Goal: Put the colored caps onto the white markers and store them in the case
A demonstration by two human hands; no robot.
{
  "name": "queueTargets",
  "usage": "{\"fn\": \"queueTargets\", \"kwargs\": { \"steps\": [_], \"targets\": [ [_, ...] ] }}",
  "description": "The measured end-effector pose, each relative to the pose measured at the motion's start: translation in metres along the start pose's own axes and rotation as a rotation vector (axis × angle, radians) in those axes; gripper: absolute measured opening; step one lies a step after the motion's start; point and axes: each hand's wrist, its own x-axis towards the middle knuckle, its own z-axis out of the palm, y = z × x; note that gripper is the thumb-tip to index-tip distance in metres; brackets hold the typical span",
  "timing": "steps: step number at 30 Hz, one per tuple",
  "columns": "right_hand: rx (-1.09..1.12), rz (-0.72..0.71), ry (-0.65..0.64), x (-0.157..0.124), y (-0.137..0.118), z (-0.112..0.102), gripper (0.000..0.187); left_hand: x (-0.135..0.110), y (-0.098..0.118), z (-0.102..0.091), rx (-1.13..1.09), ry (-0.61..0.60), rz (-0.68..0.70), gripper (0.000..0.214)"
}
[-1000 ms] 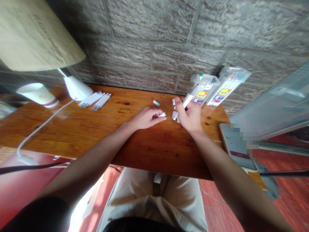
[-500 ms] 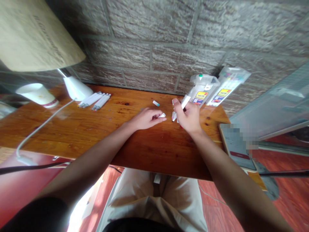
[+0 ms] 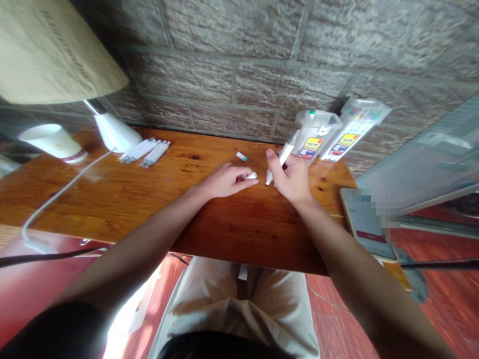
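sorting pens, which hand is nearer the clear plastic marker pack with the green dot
Right. The right hand sits just in front of the clear plastic marker pack; the left hand is further off to the left.

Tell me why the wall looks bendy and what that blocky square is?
In the head view the wide lens bows the brick wall; pixel blocks cover the device at the right; glare whitens the floor beside the trousers; the right hand with its marker and the left hand with its cap look fairly sharp.
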Motion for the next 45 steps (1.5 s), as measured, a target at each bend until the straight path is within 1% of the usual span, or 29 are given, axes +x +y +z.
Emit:
{"fn": "queueTargets", "kwargs": {
  "steps": [5,18,45],
  "targets": [
    [-0.008,-0.003,-0.018,0.0002,-0.0006,-0.0003,0.058,-0.0003,0.0008,-0.0003,-0.004,-0.014,-0.025,0.039],
    [-0.020,-0.019,-0.035,-0.0002,-0.0001,0.0011,0.060,0.0003,0.0022,-0.0006,-0.016,-0.001,0.002,0.040],
    [-0.002,-0.029,-0.052,-0.0010,-0.0002,0.0022,0.052,0.0001,0.0022,-0.0005,-0.014,0.004,-0.001,0.040]
  ]
}}
